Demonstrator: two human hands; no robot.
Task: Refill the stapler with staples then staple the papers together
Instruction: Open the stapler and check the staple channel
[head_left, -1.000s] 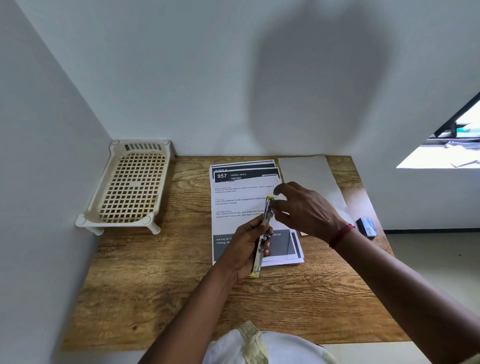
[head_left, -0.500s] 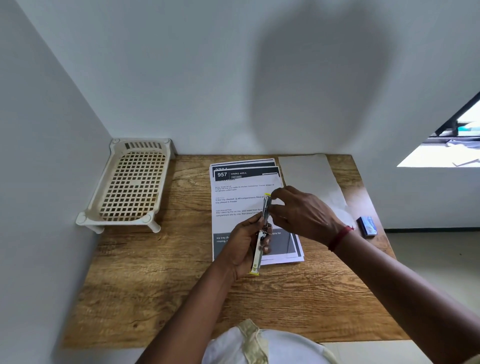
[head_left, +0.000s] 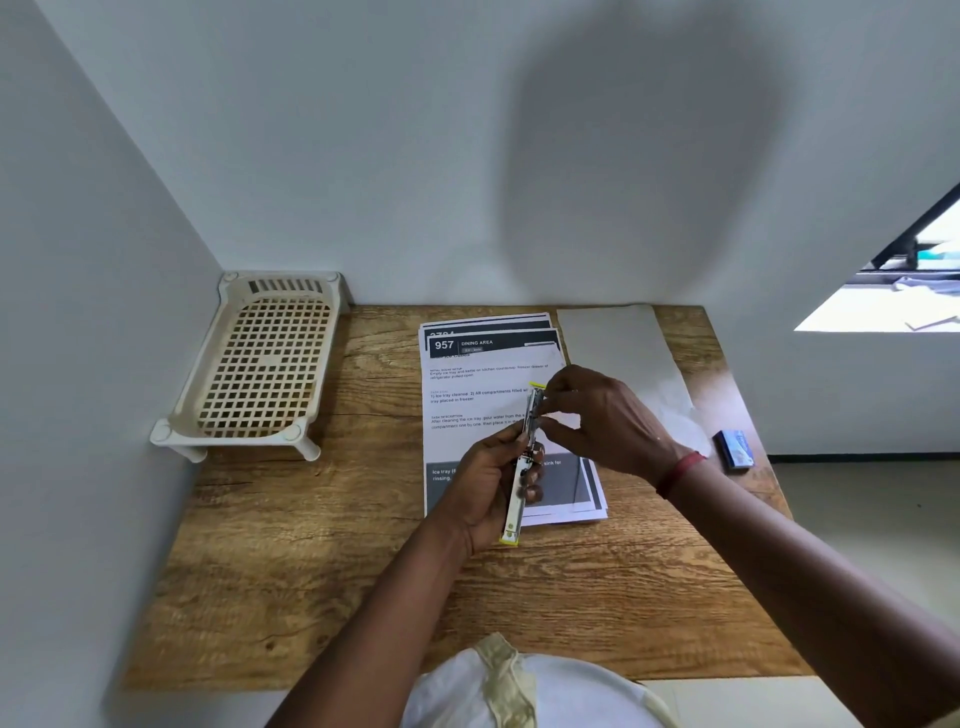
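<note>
A slim metal stapler (head_left: 523, 462) with yellow ends is swung open to full length above the papers. My left hand (head_left: 491, 486) grips its lower half. My right hand (head_left: 605, 415) pinches at its upper half with thumb and fingers; whether a staple strip is between the fingertips is hidden. Under both hands a small stack of printed papers (head_left: 478, 384) lies fanned on the wooden table (head_left: 322, 561). A small blue staple box (head_left: 733, 450) sits near the table's right edge.
A cream perforated plastic tray (head_left: 265, 364) on short legs stands at the back left against the wall. A blank grey sheet (head_left: 621, 348) lies right of the papers. Walls close in at the back and left; the table drops off on the right.
My right hand has slid slightly down along the stapler's upper half. My left hand and the stapler have stayed almost in place.
</note>
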